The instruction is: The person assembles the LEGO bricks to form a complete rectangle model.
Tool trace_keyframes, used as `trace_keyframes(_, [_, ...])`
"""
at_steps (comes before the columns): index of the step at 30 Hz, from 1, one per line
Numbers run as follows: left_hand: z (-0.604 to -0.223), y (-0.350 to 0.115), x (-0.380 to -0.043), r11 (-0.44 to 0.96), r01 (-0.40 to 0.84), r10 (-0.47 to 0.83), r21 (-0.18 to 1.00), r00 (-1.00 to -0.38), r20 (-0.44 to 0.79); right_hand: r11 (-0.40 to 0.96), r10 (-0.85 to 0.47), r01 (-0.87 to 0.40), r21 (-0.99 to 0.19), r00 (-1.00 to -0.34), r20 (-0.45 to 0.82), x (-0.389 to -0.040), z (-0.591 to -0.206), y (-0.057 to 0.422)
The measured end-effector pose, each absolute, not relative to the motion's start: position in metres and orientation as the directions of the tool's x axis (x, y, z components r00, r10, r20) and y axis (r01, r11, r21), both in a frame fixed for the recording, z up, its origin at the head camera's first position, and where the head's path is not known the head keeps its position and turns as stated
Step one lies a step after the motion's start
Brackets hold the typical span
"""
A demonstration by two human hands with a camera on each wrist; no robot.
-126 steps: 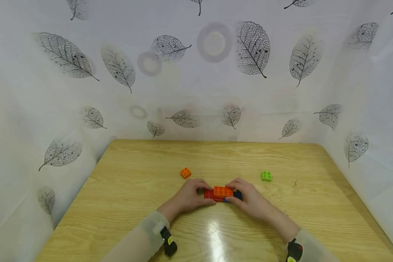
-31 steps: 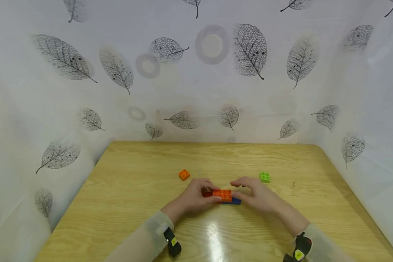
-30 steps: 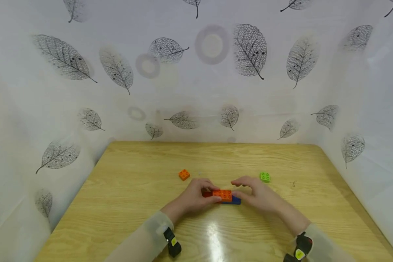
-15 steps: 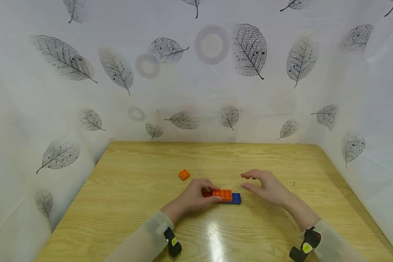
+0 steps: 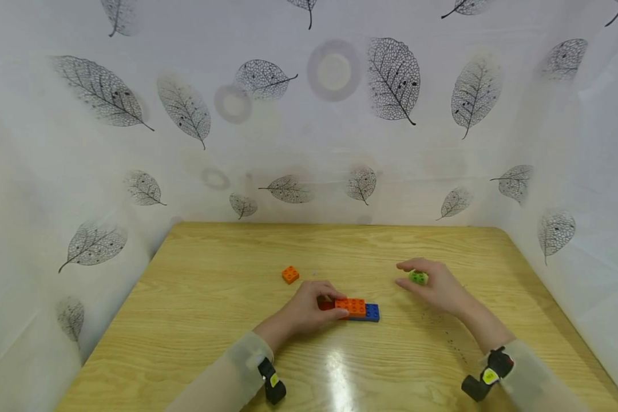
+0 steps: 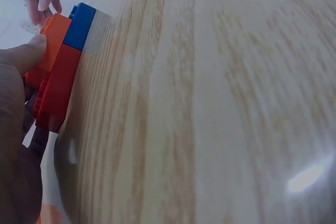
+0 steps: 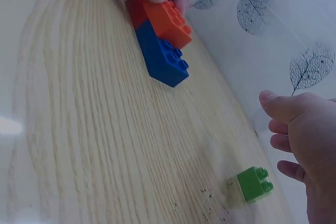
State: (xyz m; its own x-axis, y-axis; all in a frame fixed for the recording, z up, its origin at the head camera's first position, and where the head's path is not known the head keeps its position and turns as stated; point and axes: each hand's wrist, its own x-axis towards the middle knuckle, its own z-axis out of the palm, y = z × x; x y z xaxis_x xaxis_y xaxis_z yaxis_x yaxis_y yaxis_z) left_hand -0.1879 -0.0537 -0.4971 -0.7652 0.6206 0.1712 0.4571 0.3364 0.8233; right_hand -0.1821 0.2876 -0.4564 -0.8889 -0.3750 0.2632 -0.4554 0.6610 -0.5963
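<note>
A long orange building brick (image 5: 350, 308) sits on top of a red brick (image 6: 59, 86) and a blue brick (image 5: 372, 312) laid end to end. My left hand (image 5: 300, 309) grips this stack at its left part, thumb on the near face of the orange brick. The left hand covers much of the red brick in the head view. To the right, my right hand (image 5: 439, 284) is spread around a small green brick (image 5: 418, 278), thumb and fingers apart. In the right wrist view the green brick stands on the table, separate from the fingers.
A small orange brick (image 5: 290, 274) with a few studs lies beyond the left hand. The wooden table (image 5: 226, 252) ends at a white leaf-patterned curtain (image 5: 309, 137) at the back and sides. Dark specks (image 5: 450, 341) dot the table near the right forearm.
My right hand has left the stack's blue end and moved right and away from me to the green brick. The left hand has stayed on the stack for the last second.
</note>
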Motion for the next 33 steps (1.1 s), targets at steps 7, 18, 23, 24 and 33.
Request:
trace_keyframes(7, [-0.496, -0.054, -0.187, 0.348, 0.448, 0.617, 0.824, -0.771, 0.159, 0.688, -0.312, -0.369, -0.625, -0.928, 0.204, -0.190, -0.466, 0.303])
trace_keyframes(18, [-0.499, -0.055, -0.189, 0.332, 0.474, 0.622, 0.815, -0.760, 0.189, 0.712, -0.256, -0.301, -0.635, -0.953, 0.164, -0.196, -0.482, 0.320])
trace_keyframes(23, [-0.499, -0.055, -0.189, 0.326, 0.475, 0.622, 0.818, -0.759, 0.193, 0.713, -0.233, -0.272, -0.647, -0.961, 0.147, -0.197, -0.488, 0.326])
trace_keyframes(24, [-0.498, -0.055, -0.189, 0.326, 0.472, 0.621, 0.819, -0.760, 0.191, 0.712, -0.228, -0.266, -0.649, -0.963, 0.144, -0.197, -0.489, 0.326])
trace_keyframes(33, [-0.500, -0.055, -0.189, 0.330, 0.467, 0.621, 0.820, -0.762, 0.184, 0.720, -0.216, -0.262, -0.643, -0.965, 0.152, -0.196, -0.499, 0.333])
